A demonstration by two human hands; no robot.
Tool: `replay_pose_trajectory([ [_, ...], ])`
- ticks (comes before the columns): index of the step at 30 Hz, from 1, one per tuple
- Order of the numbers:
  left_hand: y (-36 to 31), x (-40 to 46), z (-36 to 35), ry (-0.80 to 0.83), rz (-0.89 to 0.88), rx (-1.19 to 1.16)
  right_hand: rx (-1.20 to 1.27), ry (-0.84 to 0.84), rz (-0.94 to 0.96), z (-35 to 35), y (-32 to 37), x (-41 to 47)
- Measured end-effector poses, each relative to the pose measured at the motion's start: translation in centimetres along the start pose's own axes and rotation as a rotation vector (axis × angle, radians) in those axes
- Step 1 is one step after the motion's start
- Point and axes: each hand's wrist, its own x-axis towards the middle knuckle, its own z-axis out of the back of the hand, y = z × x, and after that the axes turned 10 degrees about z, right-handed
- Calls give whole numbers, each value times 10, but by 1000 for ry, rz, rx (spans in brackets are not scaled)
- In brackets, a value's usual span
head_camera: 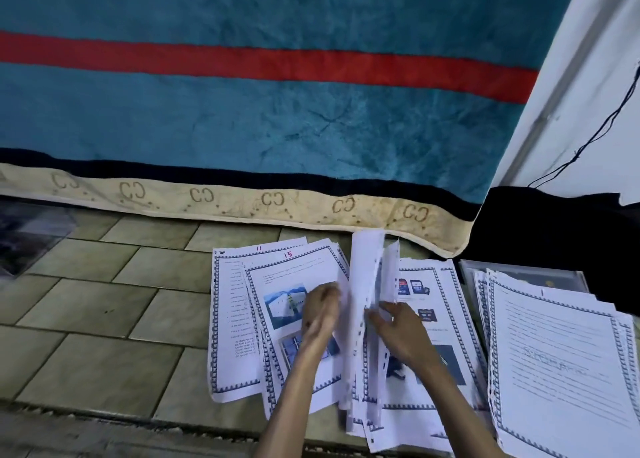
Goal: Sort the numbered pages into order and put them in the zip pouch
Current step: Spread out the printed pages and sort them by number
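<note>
- Kneeling or sitting over a tiled floor (pixel 104 305), a person sorts loose printed pages, seen from a camera on their head looking down.
- Left hand (pixel 320 313) has its fingers curled round the edge of a few upright pages (pixel 363 305) lifted from the middle pile; the hand is motion-blurred.
- Right hand (pixel 398 329) lies with fingers spread and fairly straight against the other side of those upright pages, pressing them.
- Page on the left (pixel 228 319) bears a handwritten red "11" at its top; the page overlapping it (pixel 298 281) bears a red "15" and shows printed photos.
- Middle pile (pixel 446 305) shows pictures that look like memory cards; the text is too small to read.
- Separate stack on the right (pixel 561 350) has a "1" at the top of its front sheet, with lines of faint text.
- Clear plastic pouch (pixel 530 277) lies under that right stack, only its far edge showing.
- Teal blanket (pixel 277 111) with a red stripe and a cream border printed with repeated "CC" marks hangs behind the pages.
- White wall (pixel 588 93) with a thin dark cord (pixel 613 111) stands on the right.
</note>
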Motion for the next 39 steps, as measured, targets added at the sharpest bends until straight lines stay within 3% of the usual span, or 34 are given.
replay_pose_trajectory([
  [4,14,14,43,-391,39,279,-195,-15,14,-10,-9,5],
  [7,19,23,62,-442,98,328,-215,-26,81,-9,-6,3],
  [11,16,35,81,-486,153,181,-334,104,147,-10,8,-4],
  [14,16,40,91,-457,128,156,-642,36,238,-25,20,-8],
  [18,13,44,93,-410,112,165,-682,137,440,-64,31,-5],
  [24,15,40,85,-360,128,34,-810,202,478,-100,21,0],
  [26,18,41,85,-355,113,-82,-808,220,421,-102,16,1],
  [29,23,44,81,-188,132,-253,-796,195,329,-102,9,4],
  [31,25,42,78,-106,166,-246,-762,176,357,-98,4,5],
  [36,31,40,93,-81,132,-355,-630,194,316,-91,10,8],
  [39,32,35,102,109,167,-468,-436,77,308,-93,28,5],
])
